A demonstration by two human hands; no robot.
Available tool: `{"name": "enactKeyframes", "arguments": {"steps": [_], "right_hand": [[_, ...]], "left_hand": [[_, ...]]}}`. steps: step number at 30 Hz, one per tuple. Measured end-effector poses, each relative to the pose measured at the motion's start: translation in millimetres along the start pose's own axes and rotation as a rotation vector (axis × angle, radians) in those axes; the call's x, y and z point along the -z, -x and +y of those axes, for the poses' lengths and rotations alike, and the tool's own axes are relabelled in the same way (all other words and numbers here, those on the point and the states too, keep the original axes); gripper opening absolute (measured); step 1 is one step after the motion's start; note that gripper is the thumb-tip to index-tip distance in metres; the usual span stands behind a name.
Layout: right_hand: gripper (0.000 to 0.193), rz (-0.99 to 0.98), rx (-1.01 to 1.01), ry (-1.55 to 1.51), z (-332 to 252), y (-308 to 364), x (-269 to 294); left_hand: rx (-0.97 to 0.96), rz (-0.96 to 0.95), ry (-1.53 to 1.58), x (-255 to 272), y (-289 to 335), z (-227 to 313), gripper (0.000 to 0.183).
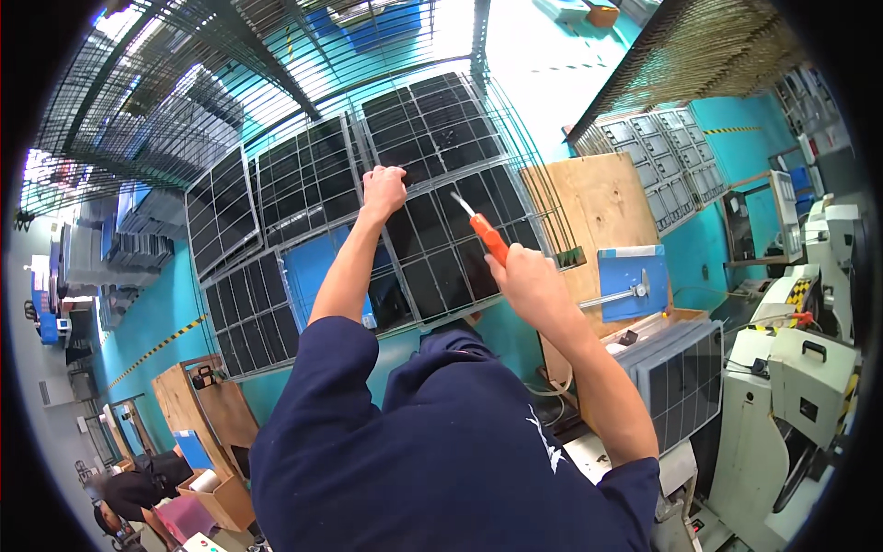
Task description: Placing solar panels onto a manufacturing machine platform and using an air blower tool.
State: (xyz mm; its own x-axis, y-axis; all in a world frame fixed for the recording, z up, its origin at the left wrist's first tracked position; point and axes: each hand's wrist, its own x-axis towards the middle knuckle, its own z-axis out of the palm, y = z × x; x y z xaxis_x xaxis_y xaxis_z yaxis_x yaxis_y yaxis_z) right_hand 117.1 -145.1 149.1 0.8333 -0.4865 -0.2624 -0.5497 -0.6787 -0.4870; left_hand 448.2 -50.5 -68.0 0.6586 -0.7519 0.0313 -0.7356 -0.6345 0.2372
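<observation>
Several dark rectangular panels (308,175), crossed by thin light lines, lie side by side on a wire rack (515,120) in front of me. My left hand (384,189) reaches over the middle of them, its fingers curled at the seam between panels; what they pinch there is hidden. In my right hand (533,283) is an orange-handled tool (488,238) with a narrow metal tip, its kind unclear. The tip points up and left over a dark panel (451,239), close to its surface. Under my left forearm a blue sheet (317,267) shows between the panels.
To the right stand a plywood board (593,202), a blue board (633,281) with a metal gauge-like tool, and a stack of grey panels (681,377). Pale machines (791,368) stand farther right. Raised wire racks (175,83) flank the far side. Another person (133,492) is at lower left.
</observation>
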Motion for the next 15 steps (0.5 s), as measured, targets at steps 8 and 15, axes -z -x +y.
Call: {"name": "enactKeyframes", "arguments": {"steps": [8, 15], "right_hand": [[0.041, 0.059, -0.026, 0.031, 25, 8, 4], [0.04, 0.174, -0.058, -0.048, 44, 26, 1]], "left_hand": [[0.004, 0.028, 0.031, 4, 4, 5, 0.028], [0.001, 0.075, 0.05, 9, 26, 36, 0.026]]}}
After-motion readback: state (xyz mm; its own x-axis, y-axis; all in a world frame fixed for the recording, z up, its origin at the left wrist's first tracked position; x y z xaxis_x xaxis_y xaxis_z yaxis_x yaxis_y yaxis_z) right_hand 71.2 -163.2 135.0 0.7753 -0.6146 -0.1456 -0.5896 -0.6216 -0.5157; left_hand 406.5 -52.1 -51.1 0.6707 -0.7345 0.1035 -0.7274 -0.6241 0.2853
